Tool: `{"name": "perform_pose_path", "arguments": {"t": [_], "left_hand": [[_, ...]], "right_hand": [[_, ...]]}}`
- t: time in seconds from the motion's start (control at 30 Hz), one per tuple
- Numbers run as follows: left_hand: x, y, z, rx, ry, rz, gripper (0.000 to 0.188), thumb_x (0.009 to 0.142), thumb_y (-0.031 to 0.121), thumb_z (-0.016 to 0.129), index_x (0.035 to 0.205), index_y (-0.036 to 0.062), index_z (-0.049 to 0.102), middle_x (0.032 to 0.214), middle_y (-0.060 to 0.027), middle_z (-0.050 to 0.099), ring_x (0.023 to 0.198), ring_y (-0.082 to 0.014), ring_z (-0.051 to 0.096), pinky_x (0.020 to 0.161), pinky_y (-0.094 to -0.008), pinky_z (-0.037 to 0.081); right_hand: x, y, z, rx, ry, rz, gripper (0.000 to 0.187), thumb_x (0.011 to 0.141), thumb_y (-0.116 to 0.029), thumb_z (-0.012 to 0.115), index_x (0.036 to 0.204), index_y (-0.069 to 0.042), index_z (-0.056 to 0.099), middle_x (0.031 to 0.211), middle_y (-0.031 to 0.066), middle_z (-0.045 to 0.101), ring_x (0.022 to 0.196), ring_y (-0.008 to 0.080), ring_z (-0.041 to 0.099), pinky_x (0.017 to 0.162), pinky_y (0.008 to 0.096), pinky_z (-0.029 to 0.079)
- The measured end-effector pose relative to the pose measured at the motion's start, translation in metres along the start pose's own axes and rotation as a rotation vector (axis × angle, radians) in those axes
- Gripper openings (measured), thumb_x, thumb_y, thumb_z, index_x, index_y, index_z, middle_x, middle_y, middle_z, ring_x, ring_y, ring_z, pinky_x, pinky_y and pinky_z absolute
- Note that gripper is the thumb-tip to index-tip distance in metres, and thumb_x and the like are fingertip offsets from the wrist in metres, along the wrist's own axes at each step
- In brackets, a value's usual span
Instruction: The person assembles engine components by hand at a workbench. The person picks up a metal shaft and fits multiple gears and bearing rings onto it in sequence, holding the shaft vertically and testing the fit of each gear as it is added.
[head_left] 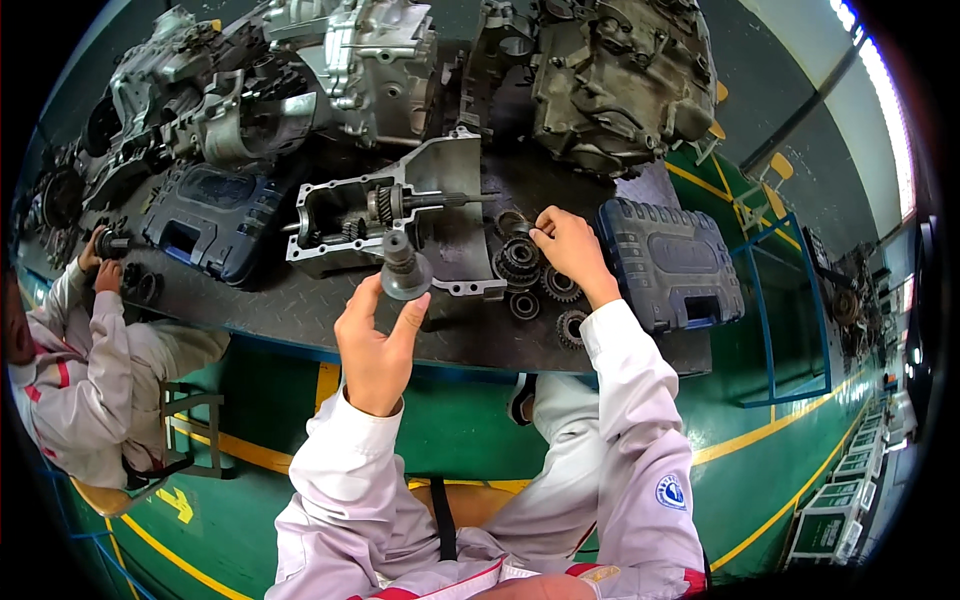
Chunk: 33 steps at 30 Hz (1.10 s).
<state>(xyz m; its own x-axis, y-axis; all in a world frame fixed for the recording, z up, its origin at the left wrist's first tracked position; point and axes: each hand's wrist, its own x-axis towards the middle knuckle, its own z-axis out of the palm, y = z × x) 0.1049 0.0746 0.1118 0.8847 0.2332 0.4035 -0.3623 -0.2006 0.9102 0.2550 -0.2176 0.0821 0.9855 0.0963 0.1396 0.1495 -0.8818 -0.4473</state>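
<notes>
My left hand (375, 345) is closed round a metal gear shaft (405, 268), held tilted up over the table's near side. Just beyond it sits an opened gearbox housing (335, 262) with a geared shaft (388, 204) lying inside. My right hand (570, 246) reaches down to a group of loose gears (518, 258), its thumb and fingertips pinched at a metal ring (511, 224). The fingers partly cover whatever they grip there. More gears (560, 284) and a small bearing (524, 305) lie close to that hand.
A dark tool case (672, 262) lies to the right, another tool case (215, 220) to the left. Large transmission housings (625, 80) line the table's far side. At the far left a seated co-worker (110, 370) handles a part on the same dark metal table (470, 345).
</notes>
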Motion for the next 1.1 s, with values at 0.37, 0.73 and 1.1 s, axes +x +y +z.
{"name": "perform_pose_path", "arguments": {"t": [0.37, 0.73, 1.1], "left_hand": [[-0.002, 0.009, -0.005, -0.075, -0.052, -0.047, 0.026, 0.095, 0.011, 0.076, 0.116, -0.0022, 0.067, 0.105, -0.0042, 0.071, 0.096, -0.013, 0.06, 0.091, -0.0269, 0.044], [-0.003, 0.0, -0.004, -0.064, -0.059, -0.04, 0.027, 0.097, 0.011, 0.074, 0.118, -0.0024, 0.067, 0.11, -0.004, 0.071, 0.099, -0.0106, 0.061, 0.092, -0.0242, 0.044], [-0.002, -0.007, -0.013, -0.058, -0.064, -0.037, 0.028, 0.1, 0.01, 0.07, 0.124, -0.003, 0.065, 0.116, -0.0071, 0.072, 0.102, -0.011, 0.064, 0.092, -0.0234, 0.047]], "right_hand": [[-0.022, 0.025, -0.012, 0.157, 0.235, -0.037, 0.018, 0.092, -0.019, 0.069, 0.102, -0.003, 0.069, 0.094, 0.0169, 0.075, 0.088, 0.0368, 0.073, 0.078, 0.0462, 0.056], [-0.03, -0.023, 0.018, -0.162, -0.183, -0.166, 0.082, 0.074, -0.046, 0.085, 0.139, -0.006, 0.056, 0.134, 0.0197, 0.063, 0.127, 0.0403, 0.056, 0.108, 0.0489, 0.044], [-0.028, -0.016, 0.005, -0.016, -0.168, -0.131, 0.073, 0.076, -0.045, 0.082, 0.132, -0.003, 0.064, 0.127, 0.0219, 0.068, 0.123, 0.0419, 0.06, 0.106, 0.0461, 0.047]]}}
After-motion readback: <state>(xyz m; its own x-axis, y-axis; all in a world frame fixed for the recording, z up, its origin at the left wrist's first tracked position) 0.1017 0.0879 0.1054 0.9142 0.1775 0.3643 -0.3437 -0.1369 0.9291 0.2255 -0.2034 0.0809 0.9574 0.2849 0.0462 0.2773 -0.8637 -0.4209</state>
